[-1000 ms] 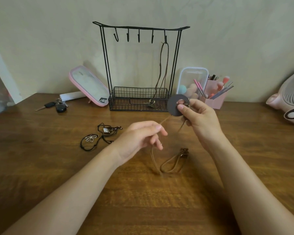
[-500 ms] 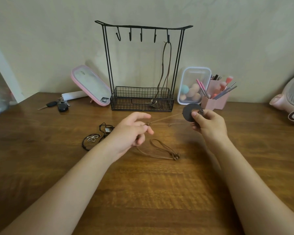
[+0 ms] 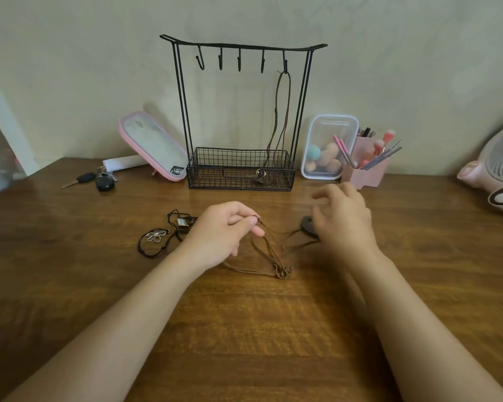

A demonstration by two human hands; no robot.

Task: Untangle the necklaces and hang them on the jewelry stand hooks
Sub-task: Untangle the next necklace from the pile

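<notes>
A brown cord necklace lies in loops on the wooden table, its clasp end nearest me. My left hand pinches this cord between thumb and forefinger just above the table. The necklace's dark disc pendant rests on the table. My right hand hovers over it, blurred, fingers spread and holding nothing. Left of my left hand lie tangled black cord necklaces with a silver flower pendant. The black jewelry stand stands behind; another brown necklace hangs from its rightmost hook.
A pink mirror, a white tube and keys sit back left. A clear box of sponges and a pink brush holder stand right of the stand. A pink fan fills the right edge.
My right hand lowered the disc pendant to the table and let it go. My left hand sank a little, still pinching the cord, which now hangs slack.
</notes>
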